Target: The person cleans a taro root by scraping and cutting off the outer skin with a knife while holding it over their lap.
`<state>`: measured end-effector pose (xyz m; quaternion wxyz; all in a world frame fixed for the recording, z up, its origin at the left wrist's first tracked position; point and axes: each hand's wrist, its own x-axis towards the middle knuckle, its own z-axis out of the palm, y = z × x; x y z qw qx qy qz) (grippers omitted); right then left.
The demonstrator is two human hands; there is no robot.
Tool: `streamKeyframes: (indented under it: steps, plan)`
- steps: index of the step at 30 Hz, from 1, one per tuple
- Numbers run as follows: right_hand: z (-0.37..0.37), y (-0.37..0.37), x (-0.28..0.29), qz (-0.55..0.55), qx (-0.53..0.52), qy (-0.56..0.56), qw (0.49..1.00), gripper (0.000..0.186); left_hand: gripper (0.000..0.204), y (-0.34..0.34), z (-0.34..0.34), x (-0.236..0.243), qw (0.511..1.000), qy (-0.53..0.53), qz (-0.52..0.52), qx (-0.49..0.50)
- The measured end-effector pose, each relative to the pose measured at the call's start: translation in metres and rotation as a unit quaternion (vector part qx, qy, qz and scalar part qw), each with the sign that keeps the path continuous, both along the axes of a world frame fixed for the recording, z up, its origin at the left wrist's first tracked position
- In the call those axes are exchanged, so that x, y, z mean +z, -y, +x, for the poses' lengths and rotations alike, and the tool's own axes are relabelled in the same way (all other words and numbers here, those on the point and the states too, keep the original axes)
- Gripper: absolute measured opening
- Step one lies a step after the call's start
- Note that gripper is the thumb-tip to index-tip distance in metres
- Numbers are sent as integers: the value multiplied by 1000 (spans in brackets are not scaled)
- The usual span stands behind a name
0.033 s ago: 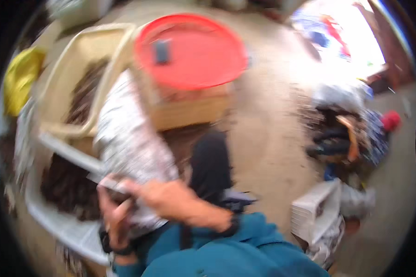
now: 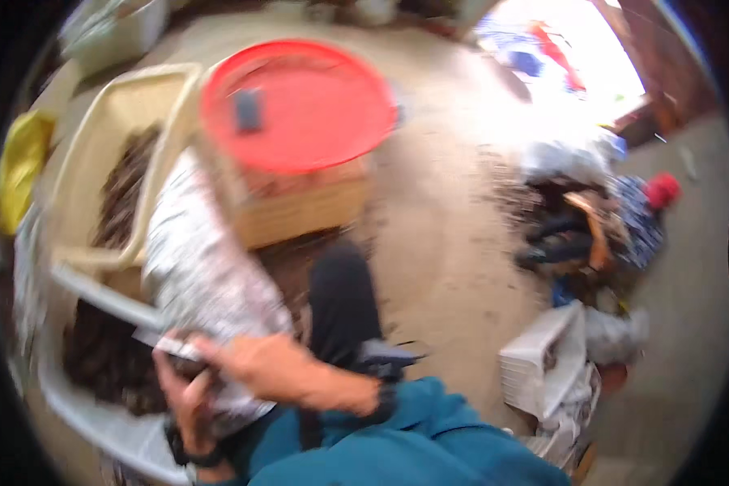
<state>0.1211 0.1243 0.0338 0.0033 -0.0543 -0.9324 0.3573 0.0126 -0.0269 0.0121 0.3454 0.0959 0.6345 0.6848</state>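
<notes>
My left hand (image 2: 188, 401) is closed around a small dark brown lump (image 2: 188, 368), its fingers pointing up. Against it presses my right hand (image 2: 255, 362), reaching across from the right with its fingers closed. A thin pale, blade-like piece (image 2: 155, 338) juts out at the fingertips; blur hides its kind and what exactly the right hand grips. Beneath both hands a silvery white sheet (image 2: 206, 243) lies over my leg. Left of my hands, a whitish tub (image 2: 97, 433) contains dark brown elongated pieces (image 2: 109, 356).
Beyond stand a cream tub (image 2: 77, 194) with dark pieces and a red round tray (image 2: 324, 105) bearing a small dark block (image 2: 248, 110). On the right, a person (image 2: 599, 219) sits low near white baskets (image 2: 543, 356). A yellow bag (image 2: 20, 174) is at far left.
The whole view has shifted, so things sit further left and mostly a little lower. My hands stay together in much the same hold.
</notes>
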Motion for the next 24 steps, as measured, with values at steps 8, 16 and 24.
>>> streamKeyframes:
  steps: [8, 16, 24]
  plan:
    - [25, -20, -15, -25, -15, -24, 999, 83, 71, -6, 3, -25, 997, -45, 56, -4]
    - [22, -18, -11, 13, -4, -67, 998, 90, 68, -6, 1, -1, 1000, -30, -2, 5]
    - [1, -14, 21, -2, -11, 16, 1000, 67, 63, -5, 3, 4, 997, -62, 13, -33]
